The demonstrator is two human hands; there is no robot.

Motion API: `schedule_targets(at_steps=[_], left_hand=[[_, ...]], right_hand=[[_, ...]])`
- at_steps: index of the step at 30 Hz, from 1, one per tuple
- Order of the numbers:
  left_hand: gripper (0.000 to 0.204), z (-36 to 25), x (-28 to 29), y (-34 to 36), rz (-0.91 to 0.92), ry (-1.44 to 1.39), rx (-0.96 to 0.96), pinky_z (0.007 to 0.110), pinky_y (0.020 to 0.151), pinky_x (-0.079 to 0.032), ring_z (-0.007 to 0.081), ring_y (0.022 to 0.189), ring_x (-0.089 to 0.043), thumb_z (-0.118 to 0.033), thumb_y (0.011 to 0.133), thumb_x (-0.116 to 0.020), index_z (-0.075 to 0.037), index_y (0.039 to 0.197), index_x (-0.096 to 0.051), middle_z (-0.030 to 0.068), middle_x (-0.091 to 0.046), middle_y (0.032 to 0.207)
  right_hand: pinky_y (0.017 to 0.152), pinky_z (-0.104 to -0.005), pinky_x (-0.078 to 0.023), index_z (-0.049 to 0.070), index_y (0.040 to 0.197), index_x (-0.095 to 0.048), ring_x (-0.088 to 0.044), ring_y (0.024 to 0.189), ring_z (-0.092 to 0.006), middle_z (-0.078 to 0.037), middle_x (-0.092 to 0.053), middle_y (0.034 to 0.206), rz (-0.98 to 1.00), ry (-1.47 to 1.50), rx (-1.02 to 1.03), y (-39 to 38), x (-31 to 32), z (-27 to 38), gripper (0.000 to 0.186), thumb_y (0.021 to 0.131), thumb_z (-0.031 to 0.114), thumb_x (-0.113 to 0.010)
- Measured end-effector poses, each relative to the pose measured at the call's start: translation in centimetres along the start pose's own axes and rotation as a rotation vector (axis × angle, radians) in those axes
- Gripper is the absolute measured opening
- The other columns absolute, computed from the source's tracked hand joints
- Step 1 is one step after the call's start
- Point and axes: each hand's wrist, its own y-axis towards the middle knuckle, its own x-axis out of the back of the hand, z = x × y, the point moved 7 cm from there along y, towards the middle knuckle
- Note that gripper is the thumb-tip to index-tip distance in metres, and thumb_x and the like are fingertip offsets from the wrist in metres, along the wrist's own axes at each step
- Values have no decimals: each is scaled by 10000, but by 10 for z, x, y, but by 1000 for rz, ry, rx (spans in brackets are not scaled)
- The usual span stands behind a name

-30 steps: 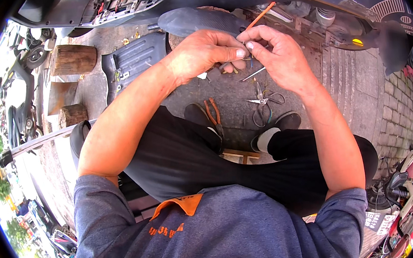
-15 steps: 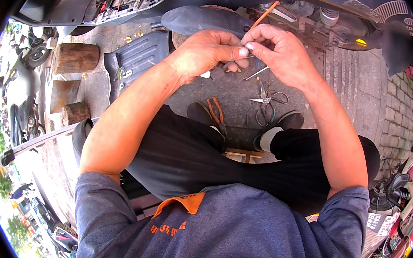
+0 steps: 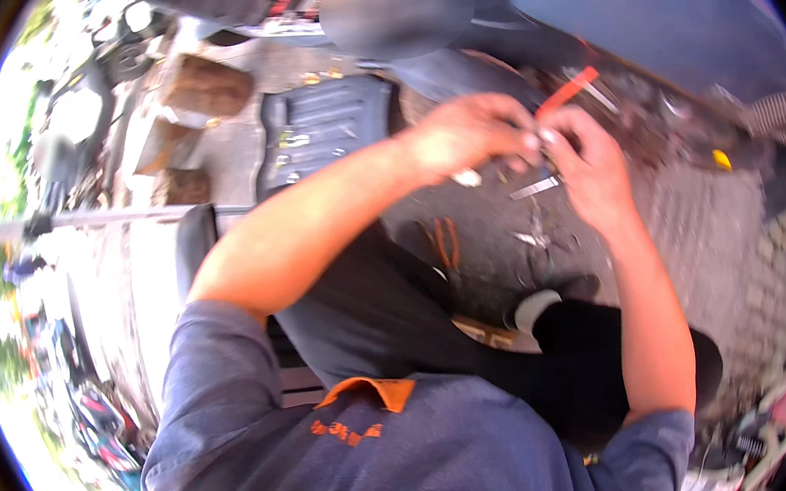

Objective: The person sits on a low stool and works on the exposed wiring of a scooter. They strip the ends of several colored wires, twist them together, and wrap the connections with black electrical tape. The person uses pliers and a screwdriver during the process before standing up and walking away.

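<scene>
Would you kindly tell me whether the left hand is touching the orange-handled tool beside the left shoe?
Apart: the head view shows ground between the left hand and the orange-handled tool, which lies lower in the picture.

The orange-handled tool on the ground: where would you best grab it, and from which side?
I'd close a hand around both orange handles of the orange-handled tool, coming from above and the right. They lie lengthwise, pointing away from the person, side by side like one slim grip, and a dark shoe sits close on the left.
</scene>
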Motion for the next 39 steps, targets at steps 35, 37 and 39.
schedule_targets(at_steps=[35,37,39], left_hand=[[153,13,-5,22,-186,60,-96,303,602,-470,119,678,-603,-195,886,-793,-50,915,-759,19,-704,783],[138,14,-2,22,-179,-19,-44,298,588,-449,113,668,-595,-185,877,-795,-52,895,-759,17,-701,772],[122,16,-2,23,-180,-76,-29,293,561,-407,102,652,-584,-165,862,-801,-51,875,-758,11,-701,768]], right_hand=[[641,-230,-490,57,1138,-608,-555,750,-61,2,-606,976,-106,113,8,2,-3,-35,76,1143,52,-532],[643,-230,-494,54,1141,-613,-559,742,-62,-3,-619,984,-131,113,-4,2,-2,-34,75,1141,55,-538],[645,-234,-498,49,1154,-621,-564,734,-66,-7,-632,994,-143,102,-13,1,-3,-31,76,1138,61,-547]])
